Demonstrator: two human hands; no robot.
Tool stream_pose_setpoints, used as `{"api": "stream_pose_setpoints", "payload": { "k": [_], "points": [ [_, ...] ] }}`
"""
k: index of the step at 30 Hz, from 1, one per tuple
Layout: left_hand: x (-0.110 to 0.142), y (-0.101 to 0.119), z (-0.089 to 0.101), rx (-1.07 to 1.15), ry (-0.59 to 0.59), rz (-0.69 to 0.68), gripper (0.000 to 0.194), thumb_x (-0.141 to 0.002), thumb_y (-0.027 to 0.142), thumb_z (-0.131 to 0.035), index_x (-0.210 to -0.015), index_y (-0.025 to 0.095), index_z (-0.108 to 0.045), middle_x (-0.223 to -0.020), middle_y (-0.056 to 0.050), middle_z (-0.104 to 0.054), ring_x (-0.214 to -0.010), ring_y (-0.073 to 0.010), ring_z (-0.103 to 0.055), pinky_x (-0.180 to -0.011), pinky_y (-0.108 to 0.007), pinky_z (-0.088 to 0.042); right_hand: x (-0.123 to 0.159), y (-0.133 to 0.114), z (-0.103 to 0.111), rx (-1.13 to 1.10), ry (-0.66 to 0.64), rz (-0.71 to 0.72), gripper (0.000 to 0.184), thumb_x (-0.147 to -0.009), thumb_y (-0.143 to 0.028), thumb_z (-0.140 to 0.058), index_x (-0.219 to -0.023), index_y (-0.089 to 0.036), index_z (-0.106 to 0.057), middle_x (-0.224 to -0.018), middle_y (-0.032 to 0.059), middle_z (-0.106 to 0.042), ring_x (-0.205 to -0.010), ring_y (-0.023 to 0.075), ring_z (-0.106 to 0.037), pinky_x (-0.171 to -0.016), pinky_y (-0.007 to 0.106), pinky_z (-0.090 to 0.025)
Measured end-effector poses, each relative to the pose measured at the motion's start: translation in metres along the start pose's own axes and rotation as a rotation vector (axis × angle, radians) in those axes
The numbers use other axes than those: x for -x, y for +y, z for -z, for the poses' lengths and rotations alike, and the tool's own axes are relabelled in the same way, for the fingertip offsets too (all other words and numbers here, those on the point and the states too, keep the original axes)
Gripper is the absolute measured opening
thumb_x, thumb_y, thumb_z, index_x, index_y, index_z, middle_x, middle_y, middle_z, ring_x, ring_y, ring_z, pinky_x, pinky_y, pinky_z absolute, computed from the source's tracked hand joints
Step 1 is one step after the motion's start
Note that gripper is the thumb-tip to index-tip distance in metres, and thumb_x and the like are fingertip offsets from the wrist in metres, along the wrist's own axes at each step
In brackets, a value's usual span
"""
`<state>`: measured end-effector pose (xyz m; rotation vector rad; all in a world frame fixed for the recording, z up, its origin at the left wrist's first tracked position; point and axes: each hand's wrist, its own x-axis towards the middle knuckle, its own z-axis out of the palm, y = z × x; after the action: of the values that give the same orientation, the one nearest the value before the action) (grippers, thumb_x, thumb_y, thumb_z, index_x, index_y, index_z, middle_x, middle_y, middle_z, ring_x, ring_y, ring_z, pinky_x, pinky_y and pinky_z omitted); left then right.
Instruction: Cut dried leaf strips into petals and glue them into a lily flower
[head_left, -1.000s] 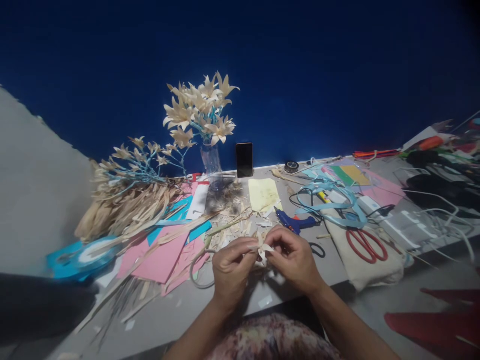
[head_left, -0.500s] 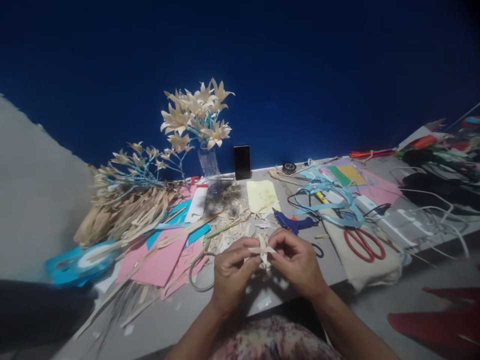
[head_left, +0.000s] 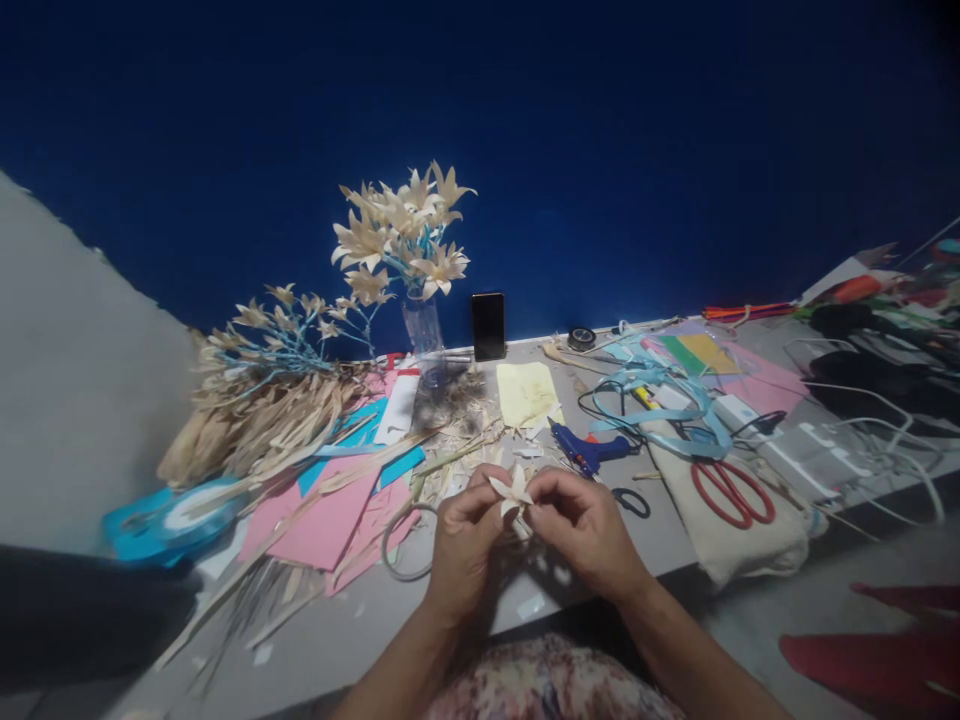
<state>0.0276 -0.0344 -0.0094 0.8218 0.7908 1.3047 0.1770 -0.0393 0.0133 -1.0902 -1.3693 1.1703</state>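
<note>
A small cream flower (head_left: 513,491) with pointed petals, like dried husk, is between my hands, just above the front of the table. My left hand (head_left: 466,540) pinches it from the left, thumb and fingers closed at its base. From the right, my right hand (head_left: 589,530) is also closed, its thumb and fingertips at the petals. The flower's underside is hidden by my fingers. Beyond my hands lies a blue glue gun (head_left: 589,448). A grey ring of tape or wire (head_left: 409,542) rests left of my left hand.
A glass vase (head_left: 424,335) of similar flowers (head_left: 405,225) stands at the back beside an upright phone (head_left: 488,326). Dried husks (head_left: 247,425) and pink paper (head_left: 326,515) cover the left. On the right lie red-handled scissors (head_left: 731,493), blue ribbon (head_left: 701,400) and a white power strip (head_left: 814,460).
The flower has shifted slightly left and tilted between my fingers. My hands stay close together around it, and the whole view has moved a little.
</note>
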Motion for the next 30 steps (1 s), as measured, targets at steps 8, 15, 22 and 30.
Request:
{"api": "stream_pose_setpoints", "payload": {
  "k": [8,15,22,30],
  "points": [
    [-0.003,0.001,0.0,0.013,0.002,0.019,0.011,-0.068,0.023,-0.083,-0.065,0.017,-0.075,-0.086,-0.002,-0.057,-0.073,-0.0133,-0.054,-0.064,-0.023,-0.044,-0.002,0.011,-0.001,-0.099,-0.073,-0.006,0.022,-0.084,-0.037,-0.073,-0.078,-0.018,-0.064,-0.072,-0.0003,-0.058,-0.065,0.0137,-0.051,-0.06,0.024,-0.042],
    [-0.004,0.007,-0.004,0.119,-0.03,0.059,0.013,-0.063,0.02,-0.086,-0.064,0.017,-0.073,-0.072,0.001,-0.054,-0.067,-0.0111,-0.051,-0.062,-0.022,-0.043,0.0,0.006,-0.002,0.02,-0.042,0.141,0.009,-0.086,-0.024,-0.066,-0.079,-0.02,-0.063,-0.078,0.0016,-0.061,-0.072,0.0164,-0.056,-0.067,0.027,-0.045],
    [-0.001,0.014,-0.004,0.028,-0.096,0.072,0.014,-0.065,0.024,-0.085,-0.067,0.017,-0.073,-0.077,0.0,-0.056,-0.07,-0.0122,-0.052,-0.065,-0.023,-0.044,0.001,0.0,0.001,0.12,-0.048,0.182,0.013,-0.085,-0.026,-0.066,-0.075,-0.02,-0.062,-0.074,0.0014,-0.06,-0.068,0.0156,-0.055,-0.06,0.025,-0.043],
    [0.001,0.017,-0.005,-0.085,-0.105,-0.042,0.01,-0.069,0.019,-0.082,-0.066,0.019,-0.072,-0.081,0.0,-0.055,-0.069,-0.0121,-0.052,-0.062,-0.023,-0.043,0.002,0.004,0.005,-0.057,-0.101,0.064,0.019,-0.083,-0.035,-0.072,-0.079,-0.019,-0.063,-0.076,0.001,-0.059,-0.067,0.0146,-0.053,-0.061,0.025,-0.043]
  ]
}}
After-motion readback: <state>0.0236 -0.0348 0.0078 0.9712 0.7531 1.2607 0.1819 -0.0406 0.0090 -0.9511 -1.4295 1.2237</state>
